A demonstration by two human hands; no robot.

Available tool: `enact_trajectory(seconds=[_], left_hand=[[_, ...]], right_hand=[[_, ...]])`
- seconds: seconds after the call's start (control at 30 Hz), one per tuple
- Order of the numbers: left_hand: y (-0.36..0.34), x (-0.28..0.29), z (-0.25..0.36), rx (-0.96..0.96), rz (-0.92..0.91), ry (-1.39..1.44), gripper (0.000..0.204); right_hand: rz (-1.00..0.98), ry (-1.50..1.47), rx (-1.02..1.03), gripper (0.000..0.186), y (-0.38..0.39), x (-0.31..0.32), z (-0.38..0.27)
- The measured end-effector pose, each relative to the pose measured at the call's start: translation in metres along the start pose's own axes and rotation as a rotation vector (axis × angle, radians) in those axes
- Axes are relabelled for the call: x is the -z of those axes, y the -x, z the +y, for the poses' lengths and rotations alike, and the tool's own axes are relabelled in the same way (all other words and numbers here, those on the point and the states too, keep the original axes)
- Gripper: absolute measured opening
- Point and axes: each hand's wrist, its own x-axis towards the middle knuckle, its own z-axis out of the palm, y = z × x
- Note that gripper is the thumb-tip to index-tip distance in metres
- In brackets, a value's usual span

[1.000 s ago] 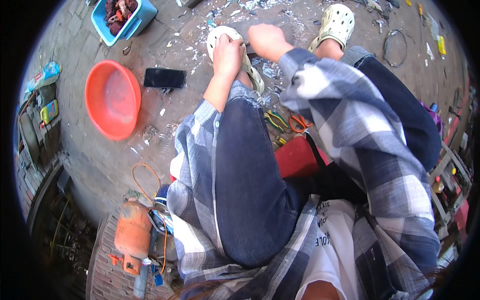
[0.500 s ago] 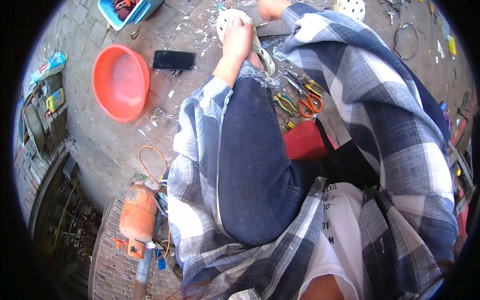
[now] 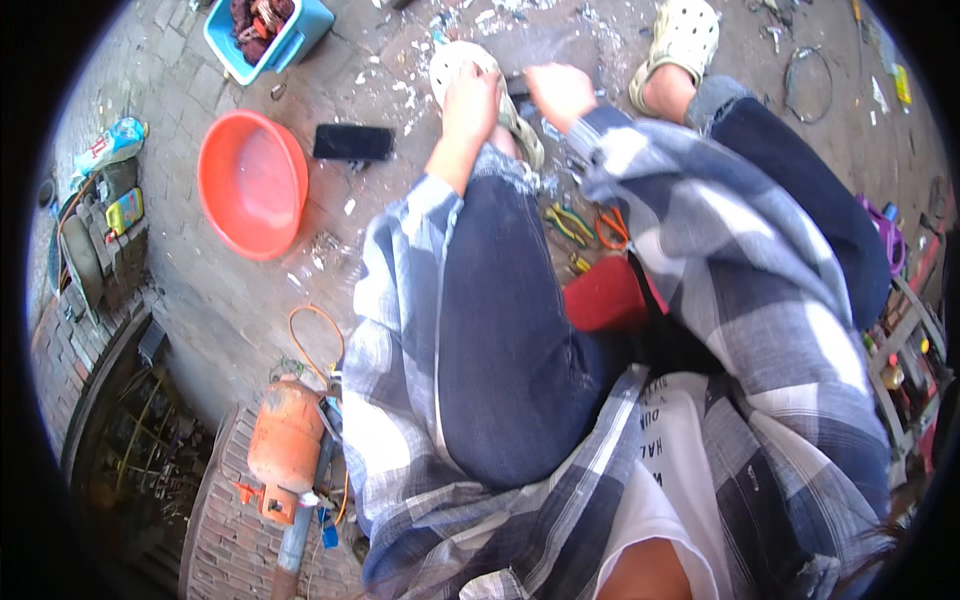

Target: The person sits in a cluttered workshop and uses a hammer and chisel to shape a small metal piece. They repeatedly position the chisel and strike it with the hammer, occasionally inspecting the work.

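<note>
My left hand [image 3: 470, 108] is closed over the cream clog [image 3: 455, 62] on my left foot, its fingers curled down out of sight. Just right of it, my right hand [image 3: 560, 92] makes a fist close to the ground. A dark flat piece [image 3: 517, 86] shows between the two hands; whether either one grips it I cannot make out. Below my right wrist lie pliers with yellow-green handles [image 3: 568, 226] and an orange-handled tool [image 3: 612, 228], partly covered by my sleeve. My other foot wears a matching clog [image 3: 688, 32].
A red basin [image 3: 252, 185] and a black phone [image 3: 353, 142] lie to the left, below a blue tub [image 3: 300, 45] of dark reddish pieces. An orange gas cylinder [image 3: 285, 435] lies at lower left. A red block [image 3: 605, 293] sits between my legs. White scraps litter the ground.
My right hand has come down and left, nearer the left hand, and is now fully in view. My right sleeve has moved off my right leg and covers part of the tools.
</note>
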Motion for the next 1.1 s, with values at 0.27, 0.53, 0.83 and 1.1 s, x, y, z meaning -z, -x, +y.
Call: enact_trajectory(seconds=[0.27,0.53,0.83,1.1], left_hand=[[-0.01,0.003,0.028,0.025,-0.006,-0.149,0.017],[-0.007,-0.012,0.039,-0.099,0.056,-0.314,0.019],[-0.007,-0.011,0.041,-0.105,-0.123,-0.346,0.026],[-0.009,-0.011,0.046,-0.167,-0.193,-0.388,0.022]], right_hand=[[0.11,-0.498,-0.122,0.021,0.01,-0.001,0.053],[-0.082,-0.32,-0.214,0.021,0.013,0.021,0.043],[0.003,-0.422,-0.259,0.022,0.016,0.017,0.047],[-0.03,-0.379,-0.293,0.02,0.017,0.022,0.038]])
